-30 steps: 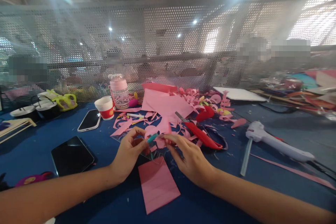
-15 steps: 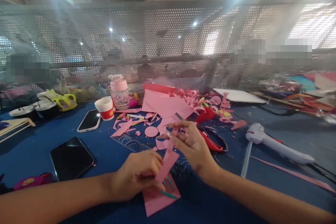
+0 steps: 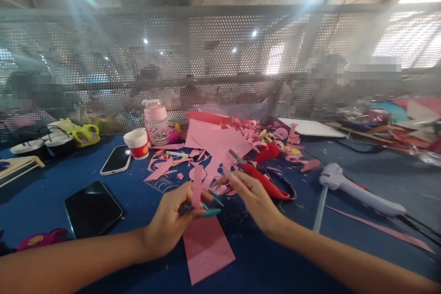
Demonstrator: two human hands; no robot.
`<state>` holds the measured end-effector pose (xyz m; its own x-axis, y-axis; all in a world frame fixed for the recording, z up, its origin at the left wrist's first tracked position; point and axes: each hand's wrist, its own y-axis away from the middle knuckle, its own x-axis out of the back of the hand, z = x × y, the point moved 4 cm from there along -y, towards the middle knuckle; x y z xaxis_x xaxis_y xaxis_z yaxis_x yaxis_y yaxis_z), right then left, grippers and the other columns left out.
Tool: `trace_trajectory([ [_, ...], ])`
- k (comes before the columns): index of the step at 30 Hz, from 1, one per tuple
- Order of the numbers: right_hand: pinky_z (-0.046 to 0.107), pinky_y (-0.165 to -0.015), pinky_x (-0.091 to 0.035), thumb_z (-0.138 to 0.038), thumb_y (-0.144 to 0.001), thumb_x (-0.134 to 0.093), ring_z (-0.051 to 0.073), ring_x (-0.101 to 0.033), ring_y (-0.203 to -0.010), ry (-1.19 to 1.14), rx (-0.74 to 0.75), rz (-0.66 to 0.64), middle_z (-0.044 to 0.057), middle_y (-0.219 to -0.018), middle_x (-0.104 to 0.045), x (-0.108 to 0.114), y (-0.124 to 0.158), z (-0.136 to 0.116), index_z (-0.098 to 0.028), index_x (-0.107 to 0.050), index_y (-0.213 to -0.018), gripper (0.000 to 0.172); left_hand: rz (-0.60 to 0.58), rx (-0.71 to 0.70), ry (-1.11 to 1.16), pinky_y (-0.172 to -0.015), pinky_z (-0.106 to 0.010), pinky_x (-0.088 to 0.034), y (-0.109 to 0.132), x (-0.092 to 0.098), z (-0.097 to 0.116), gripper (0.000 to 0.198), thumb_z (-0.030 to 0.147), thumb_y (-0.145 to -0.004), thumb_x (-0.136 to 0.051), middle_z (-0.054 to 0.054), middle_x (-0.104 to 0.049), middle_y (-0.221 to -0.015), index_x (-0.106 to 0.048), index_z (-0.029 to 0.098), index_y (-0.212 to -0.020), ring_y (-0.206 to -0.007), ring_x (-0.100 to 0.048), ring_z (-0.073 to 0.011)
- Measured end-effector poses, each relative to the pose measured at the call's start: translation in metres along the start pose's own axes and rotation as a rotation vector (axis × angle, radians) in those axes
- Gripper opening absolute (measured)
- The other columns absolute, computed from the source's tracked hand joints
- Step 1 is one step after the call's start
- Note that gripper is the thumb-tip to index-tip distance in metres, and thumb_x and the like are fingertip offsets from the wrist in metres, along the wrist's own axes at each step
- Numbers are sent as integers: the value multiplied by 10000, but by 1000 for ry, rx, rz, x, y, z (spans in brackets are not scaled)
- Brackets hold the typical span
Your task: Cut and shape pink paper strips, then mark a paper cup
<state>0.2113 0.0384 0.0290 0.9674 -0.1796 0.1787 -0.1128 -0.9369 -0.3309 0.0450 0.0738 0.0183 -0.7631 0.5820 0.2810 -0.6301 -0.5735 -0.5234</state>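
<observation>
My left hand [image 3: 172, 220], with long teal nails, pinches a narrow pink paper strip [image 3: 197, 186] that stands upright between its fingers. Beneath that hand, a pink paper rectangle [image 3: 208, 252] lies flat on the blue table. My right hand [image 3: 253, 197] hovers over the pink scraps with its fingers stretched out, and I see nothing gripped in it. Just beyond the right hand lie red-handled scissors [image 3: 265, 181], their blade pointing up and left. A pink paper disc [image 3: 197, 173] and a clear stencil ruler [image 3: 160, 185] lie behind the left hand.
A white glue gun [image 3: 361, 190] lies at right beside a long pink strip [image 3: 382, 226]. Two phones [image 3: 93, 209] [image 3: 116, 159], paper cups [image 3: 137, 142] and a pink bottle [image 3: 155, 121] stand or lie at left. Larger pink sheets [image 3: 220, 140] and cut scraps sit before a perforated metal screen [image 3: 220, 55].
My left hand has raised the strip and turned it upright, uncovering more of the rectangle. My right hand has come off the strip and dropped slightly, showing more of the scissors.
</observation>
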Motion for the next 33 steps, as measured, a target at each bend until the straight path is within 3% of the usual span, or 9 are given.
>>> trace_trajectory([
  [4,323,-791,-462,-483,-722,-591,195,-598,-850,-194,-70,-2,49,-853,-654,-15,9,0,-171,-613,-858,341,-228,-86,-31,-736,-255,-447,1,-10,8,76,207,-800,-593,-41,-660,-844,-585,162,-739,-811,-603,-146],
  [7,346,-790,-456,-469,-749,-565,205,-607,-836,-224,-104,56,67,-854,-671,-12,5,9,-162,-649,-823,327,-268,-56,-15,-730,-266,-453,-1,-12,8,102,222,-798,-594,-55,-676,-825,-594,156,-720,-796,-616,-154],
  [11,295,-653,-472,-415,-739,-602,182,-608,-756,-309,-152,56,62,-858,-677,-8,0,18,-177,-664,-794,252,-275,-18,-26,-743,-277,-457,-3,-13,9,92,235,-787,-606,-69,-685,-839,-617,159,-736,-813,-621,-163],
  [17,179,-573,-465,-330,-738,-647,77,-576,-583,-701,-416,-37,-2,-675,-627,-17,4,13,-165,-606,-714,172,-254,36,-21,-695,-264,-460,-2,-11,5,133,260,-792,-596,-61,-691,-805,-609,165,-699,-758,-625,-157],
  [22,127,-538,-435,-303,-776,-619,45,-545,-602,-653,-349,-49,-6,-749,-630,-12,0,12,-160,-632,-777,143,-256,91,37,-691,-258,-464,-2,-11,3,146,285,-778,-611,-62,-691,-805,-614,163,-698,-769,-638,-165],
  [24,114,-521,-427,-287,-770,-628,35,-535,-587,-679,-398,-26,-12,-764,-631,-11,1,15,-176,-643,-824,125,-254,115,70,-691,-254,-468,-3,-11,3,152,296,-774,-615,-56,-698,-793,-619,164,-698,-759,-642,-161],
  [28,101,-473,-413,-235,-744,-658,14,-492,-500,-753,-521,-2,-34,-690,-601,-12,5,16,-189,-650,-908,170,-205,222,190,-600,-229,-491,-2,-12,-2,164,316,-773,-612,-39,-707,-744,-610,165,-708,-639,-647,-134],
  [33,108,-438,-418,-217,-715,-687,4,-451,-429,-835,-437,-38,-72,-581,-522,-14,3,16,-164,-640,-843,146,-109,308,280,-604,-236,-508,-1,-10,-7,169,296,-744,-645,-31,-684,-703,-579,152,-686,-642,-646,-139],
])
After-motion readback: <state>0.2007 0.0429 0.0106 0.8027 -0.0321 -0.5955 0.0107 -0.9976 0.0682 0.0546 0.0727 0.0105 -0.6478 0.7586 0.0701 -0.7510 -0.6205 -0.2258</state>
